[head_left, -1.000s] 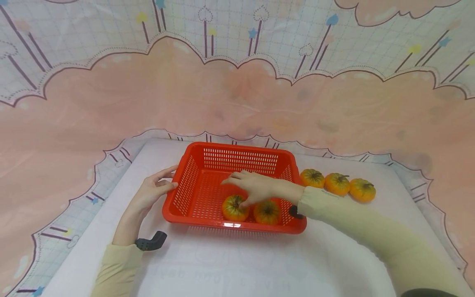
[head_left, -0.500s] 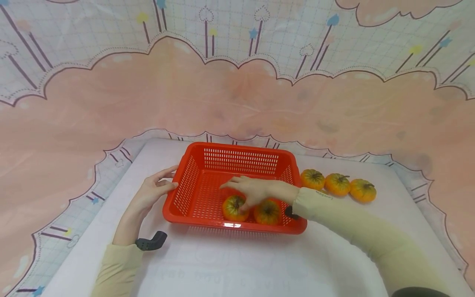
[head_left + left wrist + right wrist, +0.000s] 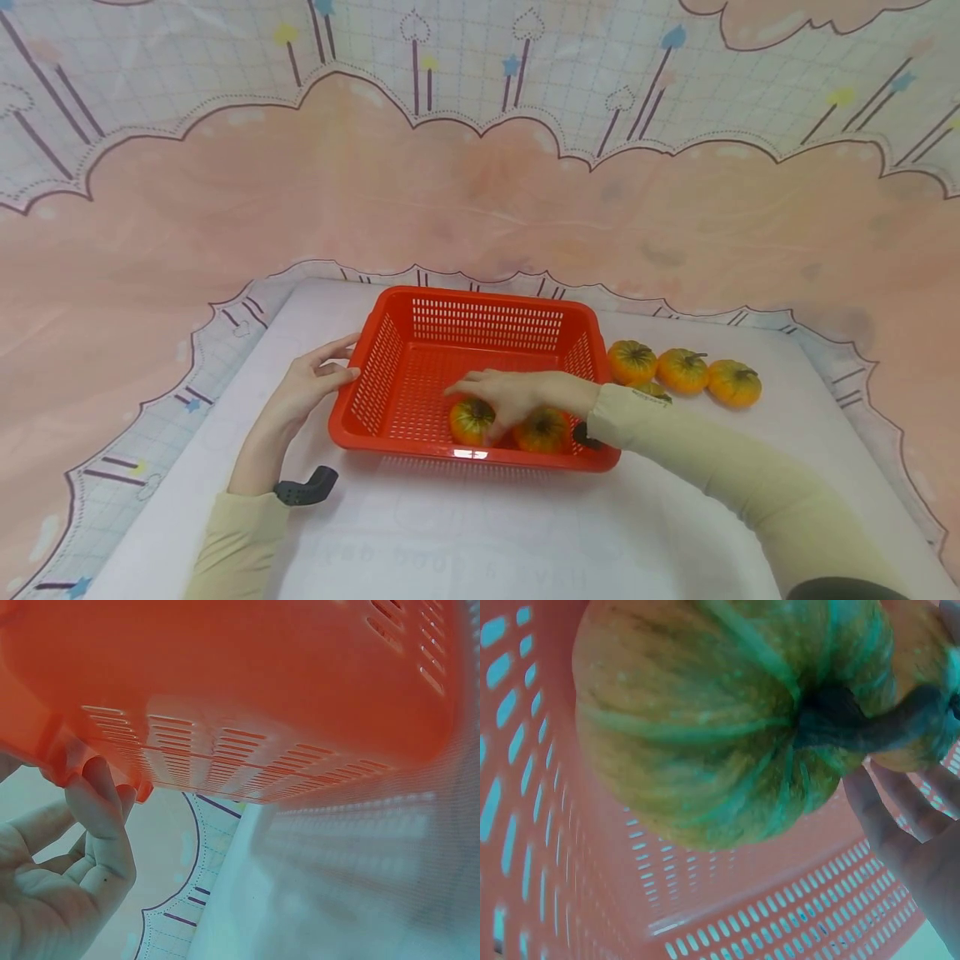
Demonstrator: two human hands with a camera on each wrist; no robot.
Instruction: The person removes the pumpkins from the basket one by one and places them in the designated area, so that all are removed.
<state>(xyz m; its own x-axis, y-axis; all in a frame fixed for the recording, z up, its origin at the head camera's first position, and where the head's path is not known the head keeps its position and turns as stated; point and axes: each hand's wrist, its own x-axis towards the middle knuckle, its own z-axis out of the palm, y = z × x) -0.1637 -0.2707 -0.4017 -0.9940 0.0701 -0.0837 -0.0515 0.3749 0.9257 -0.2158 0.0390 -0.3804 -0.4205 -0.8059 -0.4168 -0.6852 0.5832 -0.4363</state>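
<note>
A red plastic basket (image 3: 480, 454) with slotted walls stands on the white table. My left hand (image 3: 303, 385) holds its left rim, the fingertips at the rim's edge in the left wrist view. Inside, two small orange-and-green pumpkins sit side by side along the near wall. My right hand (image 3: 510, 396) reaches over the right rim and grips the left pumpkin (image 3: 467, 421), fingers on its far side and thumb on its near side. The right pumpkin (image 3: 542, 431) lies under that wrist and fills much of the right wrist view, its dark curved stem (image 3: 855, 724) showing.
Right of the basket, three pumpkins stand in a row: a left one (image 3: 632, 362), a middle one (image 3: 682, 371) and a right one (image 3: 734, 384). Another pumpkin (image 3: 651, 388) is mostly hidden behind the right sleeve (image 3: 697, 442). A patterned cloth (image 3: 480, 200) hangs behind the table.
My right hand has lowered and come slightly nearer, its thumb settling down the left pumpkin's near side. The left hand and the basket have stayed put.
</note>
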